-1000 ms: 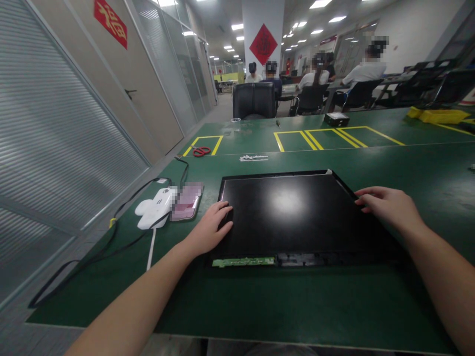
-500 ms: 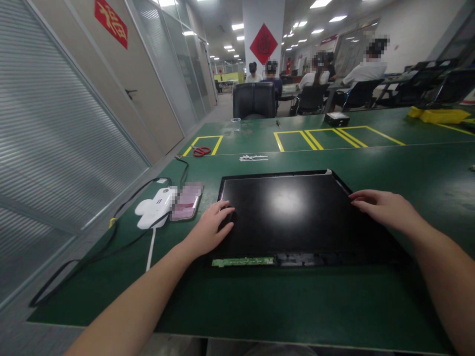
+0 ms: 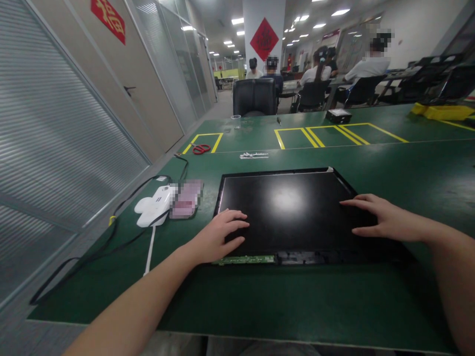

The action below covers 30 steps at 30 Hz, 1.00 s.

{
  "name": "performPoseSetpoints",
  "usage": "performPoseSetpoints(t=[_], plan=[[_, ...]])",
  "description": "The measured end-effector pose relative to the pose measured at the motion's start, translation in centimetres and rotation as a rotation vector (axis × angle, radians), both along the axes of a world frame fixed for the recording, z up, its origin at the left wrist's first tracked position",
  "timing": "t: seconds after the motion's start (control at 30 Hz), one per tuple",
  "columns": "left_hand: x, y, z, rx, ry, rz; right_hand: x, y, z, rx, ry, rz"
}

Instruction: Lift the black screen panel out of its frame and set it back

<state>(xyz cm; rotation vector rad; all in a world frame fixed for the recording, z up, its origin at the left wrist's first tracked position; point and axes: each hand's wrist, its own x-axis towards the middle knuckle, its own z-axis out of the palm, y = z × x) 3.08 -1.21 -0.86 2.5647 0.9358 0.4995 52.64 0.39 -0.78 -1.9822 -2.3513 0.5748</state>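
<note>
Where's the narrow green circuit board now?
In the head view, the narrow green circuit board lies along the near edge of the flat black screen panel, left of centre, by the left hand.

An open-plan office is indicated, partly fitted out for bench work. Ceiling lights (image 3: 340,12) are mounted in rows, and the aisle (image 3: 214,109) is lined by a glass partition (image 3: 181,54). People (image 3: 366,70) are seated on black chairs (image 3: 313,96) at rear desks (image 3: 400,78). The green table (image 3: 297,301) is marked off with yellow tape (image 3: 290,129), and on it is laid a flat panel (image 3: 293,225) with an exposed circuit strip (image 3: 254,259).
</note>
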Motion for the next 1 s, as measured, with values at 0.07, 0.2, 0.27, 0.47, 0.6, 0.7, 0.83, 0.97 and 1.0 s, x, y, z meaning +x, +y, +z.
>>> performPoseSetpoints(t=[0.07,0.2,0.27,0.47,0.6,0.7,0.83,0.97,1.0], plan=[[0.0,0.1,0.0,-0.002,-0.007,-0.005,0.2,-0.3,0.1,-0.062,-0.012,0.014],[0.1,0.0,0.1,-0.003,-0.013,0.0,1.1,-0.7,-0.4,-0.11,-0.03,0.049],[0.1,0.0,0.1,0.0,-0.015,-0.003,1.4,-0.8,-0.8,-0.096,-0.028,0.059],[0.1,0.1,-0.2,-0.001,-0.017,-0.01,0.9,-0.9,-0.5,-0.096,-0.027,0.063],[-0.1,0.1,-0.1,-0.01,-0.017,-0.018,0.9,-0.8,-0.5,-0.084,-0.033,0.052],[-0.2,0.1,0.0,-0.017,-0.039,-0.041,1.2,-0.6,-1.1,-0.024,-0.044,0.051],[-0.2,0.2,0.0,-0.026,-0.058,-0.04,1.6,-0.5,-1.6,-0.007,-0.055,0.006],[-0.2,0.3,0.1,-0.042,-0.052,-0.044,1.5,-0.6,-1.1,-0.051,-0.005,0.041],[-0.2,0.3,0.1,-0.045,-0.054,-0.044,1.4,-0.6,-0.9,-0.059,0.001,0.043]])
